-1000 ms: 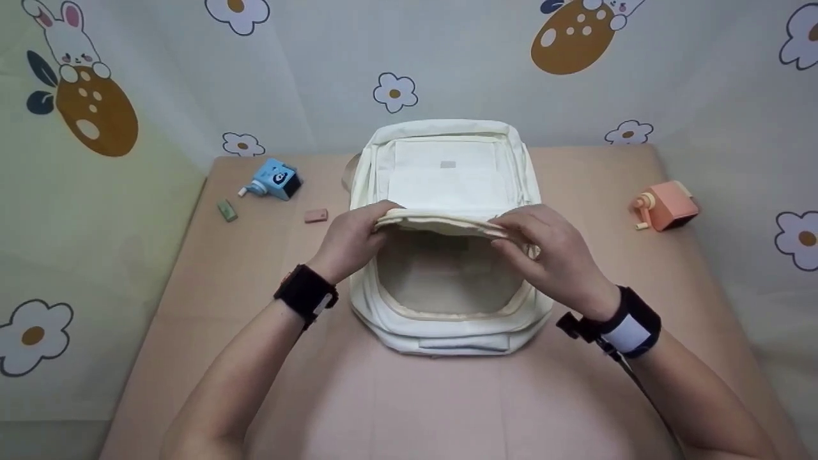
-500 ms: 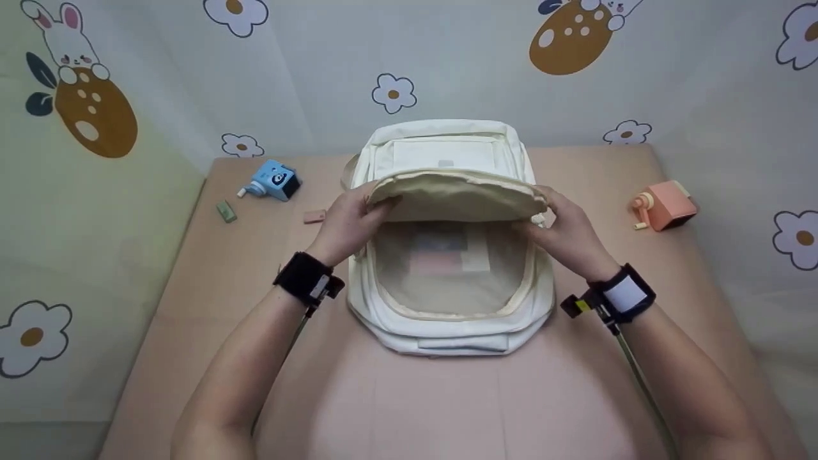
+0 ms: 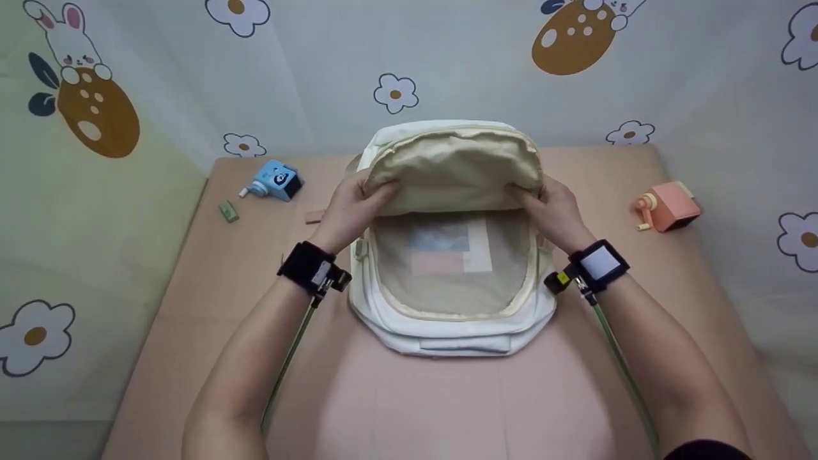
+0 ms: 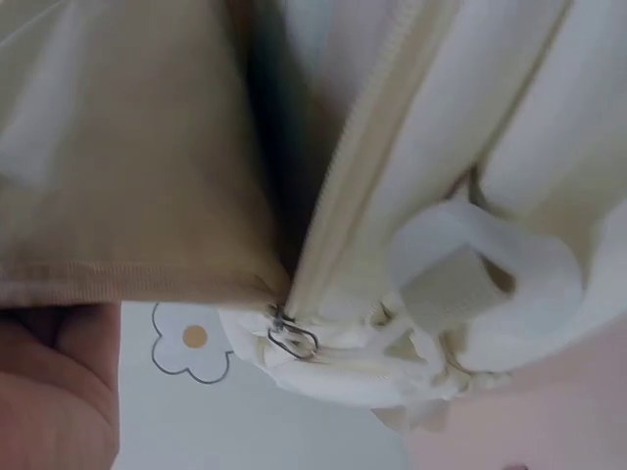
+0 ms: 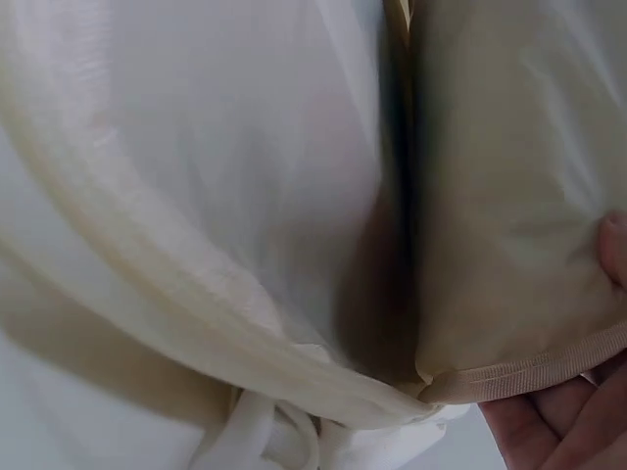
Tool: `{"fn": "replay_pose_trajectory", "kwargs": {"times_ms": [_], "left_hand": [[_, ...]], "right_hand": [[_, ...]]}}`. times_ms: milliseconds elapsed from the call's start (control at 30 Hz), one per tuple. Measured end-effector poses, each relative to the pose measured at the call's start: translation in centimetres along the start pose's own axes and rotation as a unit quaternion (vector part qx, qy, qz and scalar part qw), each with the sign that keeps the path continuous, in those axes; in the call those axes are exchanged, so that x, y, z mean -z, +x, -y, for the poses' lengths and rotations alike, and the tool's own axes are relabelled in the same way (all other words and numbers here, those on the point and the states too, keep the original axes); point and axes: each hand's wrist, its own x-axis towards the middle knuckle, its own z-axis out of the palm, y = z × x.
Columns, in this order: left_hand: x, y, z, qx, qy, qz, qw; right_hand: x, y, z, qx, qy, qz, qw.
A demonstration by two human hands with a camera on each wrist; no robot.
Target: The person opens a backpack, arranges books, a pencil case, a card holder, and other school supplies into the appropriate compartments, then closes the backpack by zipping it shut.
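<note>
At the near edge, both forearms run out of the picture, and a dark rounded shape at the lower right is too cut off to name. The cream bag lies mid-table, its front opening gaping. Inside, a hazy blue, pink and white patch shows; I cannot tell what it is. The left hand and right hand pinch opposite sides of the raised flap, thumbs on its beige lining, most fingers hidden behind it. The flap covers much of the bag's far part. In the left wrist view, a metal zip pull hangs at the flap's corner. Beside the left hand, a pink block is partly hidden. Farther off are a green block, an orange crank device and a blue one, then the patterned cloth, cropped above.
</note>
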Motion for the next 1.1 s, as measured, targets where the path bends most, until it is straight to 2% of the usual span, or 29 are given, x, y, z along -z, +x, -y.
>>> {"fn": "replay_pose_trajectory", "kwargs": {"times_ms": [133, 267, 367, 533, 700, 800, 933, 1033, 1100], "left_hand": [[0.8, -0.3, 1.0, 0.015, -0.001, 0.037, 0.9992], [1.1, -0.2, 1.8, 0.035, 0.022, 0.062, 0.9972], [0.8, 0.2, 2.1, 0.049, 0.042, 0.047, 0.9968], [0.1, 0.6, 2.1, 0.076, 0.06, -0.002, 0.9953], [-0.1, 0.7, 1.9, 0.096, 0.067, -0.015, 0.993], [0.0, 0.8, 1.9, 0.106, 0.052, -0.013, 0.9929], [0.0, 0.9, 2.0, 0.107, 0.037, -0.008, 0.9936], [0.0, 0.9, 2.1, 0.102, 0.04, -0.005, 0.9939], [-0.1, 0.9, 2.2, 0.1, 0.044, -0.004, 0.994]], "right_hand": [[0.1, 0.7, 0.3, -0.02, 0.002, 0.007, 1.0], [0.3, 1.3, 0.1, -0.042, 0.019, 0.023, 0.999], [0.4, 1.7, 0.1, -0.051, 0.033, 0.032, 0.998], [0.4, 1.5, 0.1, -0.045, 0.058, 0.046, 0.996], [1.2, 0.6, -0.2, -0.032, 0.04, 0.054, 0.997], [2.5, -0.1, -0.9, -0.026, 0.002, 0.043, 0.999], [5.8, -0.7, -2.8, -0.031, -0.057, -0.005, 0.998], [8.8, -0.9, -4.8, -0.062, -0.108, -0.05, 0.991], [10.7, -0.9, -6.4, -0.092, -0.144, -0.073, 0.983]]}}
